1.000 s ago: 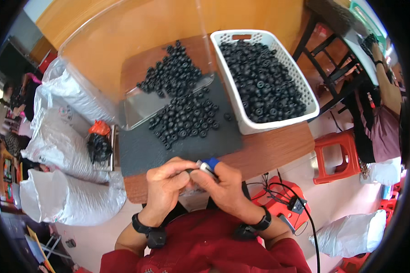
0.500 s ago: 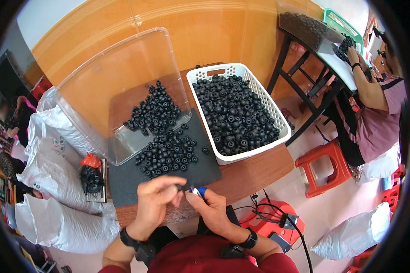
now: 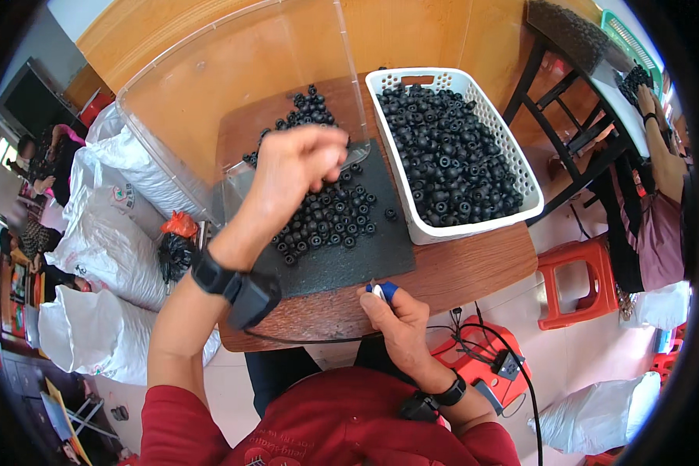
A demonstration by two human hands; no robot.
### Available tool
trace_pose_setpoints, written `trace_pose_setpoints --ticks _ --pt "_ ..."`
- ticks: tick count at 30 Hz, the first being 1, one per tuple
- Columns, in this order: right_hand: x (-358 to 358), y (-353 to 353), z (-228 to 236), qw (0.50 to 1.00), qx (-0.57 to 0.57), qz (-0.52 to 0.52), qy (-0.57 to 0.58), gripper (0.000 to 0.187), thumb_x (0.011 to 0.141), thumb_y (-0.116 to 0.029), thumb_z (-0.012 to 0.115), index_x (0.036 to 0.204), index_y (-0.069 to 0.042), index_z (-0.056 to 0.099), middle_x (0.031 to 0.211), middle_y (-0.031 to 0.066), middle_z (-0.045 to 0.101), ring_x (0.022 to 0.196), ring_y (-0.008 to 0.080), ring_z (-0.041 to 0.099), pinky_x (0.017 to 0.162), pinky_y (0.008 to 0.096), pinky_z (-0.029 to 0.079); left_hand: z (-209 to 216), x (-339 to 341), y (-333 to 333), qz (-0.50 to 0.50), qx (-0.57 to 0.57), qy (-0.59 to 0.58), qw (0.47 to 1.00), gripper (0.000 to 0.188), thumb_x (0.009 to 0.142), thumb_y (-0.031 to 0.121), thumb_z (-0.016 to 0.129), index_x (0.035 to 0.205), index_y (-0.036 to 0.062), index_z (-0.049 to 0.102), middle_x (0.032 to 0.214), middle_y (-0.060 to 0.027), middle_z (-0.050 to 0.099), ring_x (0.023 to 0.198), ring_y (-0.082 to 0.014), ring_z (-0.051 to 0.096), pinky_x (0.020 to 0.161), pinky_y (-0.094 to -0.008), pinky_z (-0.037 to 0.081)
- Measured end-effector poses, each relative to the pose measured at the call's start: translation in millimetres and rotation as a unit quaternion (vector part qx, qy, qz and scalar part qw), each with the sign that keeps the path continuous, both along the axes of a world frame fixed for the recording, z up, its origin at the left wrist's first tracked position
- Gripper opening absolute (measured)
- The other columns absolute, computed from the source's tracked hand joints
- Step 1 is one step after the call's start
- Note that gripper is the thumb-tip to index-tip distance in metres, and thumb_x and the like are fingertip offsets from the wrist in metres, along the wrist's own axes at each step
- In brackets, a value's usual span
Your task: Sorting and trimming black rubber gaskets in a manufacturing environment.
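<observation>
My left hand (image 3: 299, 159) is raised over the table, above a heap of small round black parts with holes (image 3: 334, 221). Its fingers are curled and smeared by motion, so whether anything is in them is not clear. Near the table's front edge, my right hand (image 3: 402, 326) grips a small blue and white tool (image 3: 382, 292) between thumb and fingers. The heap lies on a dark grey mat (image 3: 380, 268) and runs back into a clear plastic box (image 3: 159, 116) tipped on its side. To the right stands a white perforated basket (image 3: 474, 231) full of similar black parts.
White sacks (image 3: 105, 248) stand on the floor at the left. A cable (image 3: 311, 339) runs from my left wrist along the table's front edge. Right of the table are a red stool (image 3: 575, 283), a red stool with cables on it (image 3: 481, 349), and a co-worker (image 3: 660, 225) at another table.
My left hand has moved from beside my right hand up and forward over the black parts. The right hand still holds the blue and white tool. The view has shifted.
</observation>
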State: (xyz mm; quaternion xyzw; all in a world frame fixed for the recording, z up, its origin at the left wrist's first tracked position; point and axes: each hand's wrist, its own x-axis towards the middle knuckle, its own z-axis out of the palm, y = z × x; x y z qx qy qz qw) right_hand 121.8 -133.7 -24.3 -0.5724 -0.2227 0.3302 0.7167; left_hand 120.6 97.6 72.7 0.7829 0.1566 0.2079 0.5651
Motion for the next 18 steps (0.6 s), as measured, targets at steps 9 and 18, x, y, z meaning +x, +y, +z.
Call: trace_pose_setpoints --ticks 9,18 --pt "-9 6 -1 0.999 -0.015 0.038 0.013 0.015 0.090 -0.014 0.063 0.093 0.001 0.064 0.074 -0.0071 0.053 0.068 0.0014 0.042 0.057 0.0193 0.037 -84 -78 -27 0.075 0.396 0.008 0.915 0.029 0.066 0.004 0.075 0.092 0.0006 0.064 0.077 -0.0106 0.058 0.072 -0.0260 0.060 0.066 -0.0337 0.048" --pt "-9 3 3 1.000 -0.018 0.026 -0.003 0.017 0.090 -0.014 0.063 0.096 0.002 0.064 0.076 -0.0059 0.055 0.070 0.0015 0.044 0.059 0.0190 0.039 -101 -63 -32 0.073 0.524 0.016 0.849 0.034 0.064 0.005 0.076 0.094 0.0004 0.059 0.081 -0.0099 0.053 0.074 -0.0248 0.056 0.063 -0.0332 0.047"
